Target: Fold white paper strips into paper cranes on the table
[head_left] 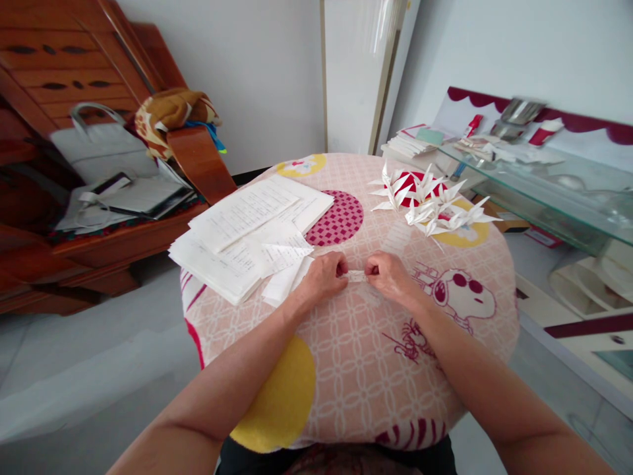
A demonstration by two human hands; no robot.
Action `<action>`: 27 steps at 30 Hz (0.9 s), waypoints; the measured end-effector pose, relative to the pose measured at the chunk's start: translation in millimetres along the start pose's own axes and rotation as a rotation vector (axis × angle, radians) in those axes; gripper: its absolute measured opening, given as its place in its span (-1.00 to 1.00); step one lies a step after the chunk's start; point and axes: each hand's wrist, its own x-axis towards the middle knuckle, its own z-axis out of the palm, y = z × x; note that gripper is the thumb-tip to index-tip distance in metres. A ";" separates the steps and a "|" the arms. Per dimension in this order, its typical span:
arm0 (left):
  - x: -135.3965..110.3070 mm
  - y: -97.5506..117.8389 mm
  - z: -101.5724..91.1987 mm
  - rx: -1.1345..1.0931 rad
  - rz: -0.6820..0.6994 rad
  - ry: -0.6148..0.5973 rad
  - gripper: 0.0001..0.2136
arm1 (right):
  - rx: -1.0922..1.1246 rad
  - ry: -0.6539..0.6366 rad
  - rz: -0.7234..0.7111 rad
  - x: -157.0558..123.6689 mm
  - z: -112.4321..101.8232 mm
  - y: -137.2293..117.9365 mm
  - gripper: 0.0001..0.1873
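Between my two hands, over the middle of the cloth-covered table (346,356), a small narrow strip of white paper (357,276) is stretched. My left hand (325,276) is closed on its left end, and my right hand (388,276) is closed on its right end. The fingertips curl inward and partly hide the paper. To the left of my left hand, loose white paper pieces (284,284) lie beside a stack of written sheets (247,218). Several folded white paper cranes (425,201) stand together at the far right of the table.
A wooden armchair (198,158) on the left holds a grey bag (99,148) and a brown patterned cloth (173,115). At the right stands a glass-topped shelf (558,188) with metal bowls (519,115) and a red bottle (473,125). A pile of papers (413,142) lies behind the cranes.
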 end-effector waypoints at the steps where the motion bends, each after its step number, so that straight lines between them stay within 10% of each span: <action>1: -0.2 -1.5 -2.1 -0.022 0.003 -0.009 -0.87 | -0.004 0.005 0.004 -0.8 -0.6 1.4 -0.81; 7: -2.6 -9.3 -15.6 -0.314 0.052 -0.139 -0.69 | -0.046 0.016 0.027 -3.2 -4.8 3.8 -0.85; 15: 3.8 7.0 -3.1 -0.048 0.071 0.017 -0.88 | -0.006 -0.046 -0.008 -2.4 -9.8 1.5 -0.83; 27: -1.3 10.0 -8.6 -0.346 -0.044 0.018 -0.92 | 0.205 -0.007 0.057 2.4 -10.7 8.2 -0.74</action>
